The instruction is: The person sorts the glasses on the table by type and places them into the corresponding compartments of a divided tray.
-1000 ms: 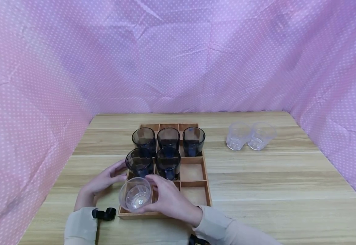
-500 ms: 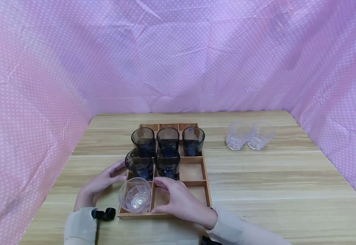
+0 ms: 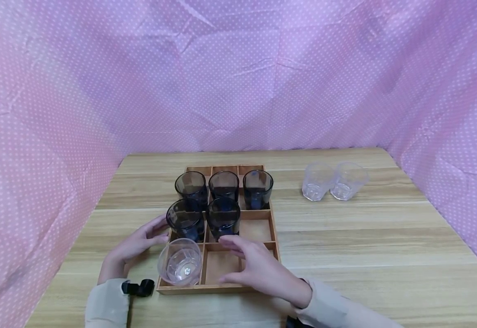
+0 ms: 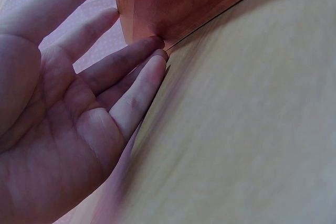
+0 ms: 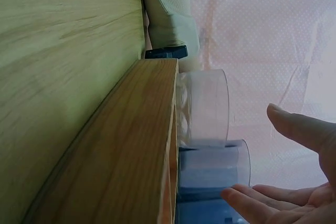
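A clear cup point(image 3: 179, 263) stands in the front left compartment of the divided wooden tray point(image 3: 220, 289). My right hand point(image 3: 259, 269) hovers over the tray's front row, right of that cup, thumb and fingers spread with nothing between them. Against the tray's left side rests my left hand point(image 3: 140, 239); in the left wrist view its fingertips touch the wooden wall point(image 4: 157, 3) low by the table. Dark tinted glasses stand in the tray: three behind, then a left one point(image 3: 185, 220) and a middle one point(image 3: 223, 217) in the row nearer me.
Two clear cups, one left point(image 3: 316, 182) and one right point(image 3: 347, 182), stand side by side on the table point(image 3: 365, 246) to the right of the tray. A pink dotted cloth point(image 3: 238, 91) hangs around the table's back and sides.
My right hand has let go of the clear cup and moved right, away from it. The cup stays in the front left compartment. My left hand keeps its place.
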### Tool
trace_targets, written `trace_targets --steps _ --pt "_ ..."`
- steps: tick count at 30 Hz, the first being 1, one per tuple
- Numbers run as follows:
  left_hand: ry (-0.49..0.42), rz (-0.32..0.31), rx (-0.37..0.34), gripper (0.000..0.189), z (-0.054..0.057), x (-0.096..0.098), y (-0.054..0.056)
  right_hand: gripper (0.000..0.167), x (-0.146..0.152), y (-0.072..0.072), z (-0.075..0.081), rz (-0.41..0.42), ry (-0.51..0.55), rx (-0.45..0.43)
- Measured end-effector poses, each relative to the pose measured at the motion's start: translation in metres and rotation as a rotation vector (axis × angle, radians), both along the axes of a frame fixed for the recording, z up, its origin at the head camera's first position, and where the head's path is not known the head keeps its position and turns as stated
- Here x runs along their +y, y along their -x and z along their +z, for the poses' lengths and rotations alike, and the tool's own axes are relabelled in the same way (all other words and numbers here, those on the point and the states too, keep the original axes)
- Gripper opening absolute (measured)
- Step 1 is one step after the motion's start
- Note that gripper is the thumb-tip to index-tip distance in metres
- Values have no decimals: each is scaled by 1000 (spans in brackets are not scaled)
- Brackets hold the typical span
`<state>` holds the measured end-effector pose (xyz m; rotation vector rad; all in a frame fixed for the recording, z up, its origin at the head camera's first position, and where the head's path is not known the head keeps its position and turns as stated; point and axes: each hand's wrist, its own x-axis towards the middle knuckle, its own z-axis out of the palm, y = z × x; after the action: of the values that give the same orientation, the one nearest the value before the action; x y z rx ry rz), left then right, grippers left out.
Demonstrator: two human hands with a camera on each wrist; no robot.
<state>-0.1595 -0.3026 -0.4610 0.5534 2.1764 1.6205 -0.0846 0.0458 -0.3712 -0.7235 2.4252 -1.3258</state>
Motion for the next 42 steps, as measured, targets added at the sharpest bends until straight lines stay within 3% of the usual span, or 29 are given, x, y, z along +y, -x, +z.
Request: trace_targets --steps 18,24,42 --pt "-18 6 -4 75 0 0 -1 72 39 5 3 -67 29 -25" --pt "2 15 -9 74 2 1 -1 70 52 8 -1 -92 51 24" --pt "33 36 22 74 1 2 -2 68 94 26 -18 -285 96 60"
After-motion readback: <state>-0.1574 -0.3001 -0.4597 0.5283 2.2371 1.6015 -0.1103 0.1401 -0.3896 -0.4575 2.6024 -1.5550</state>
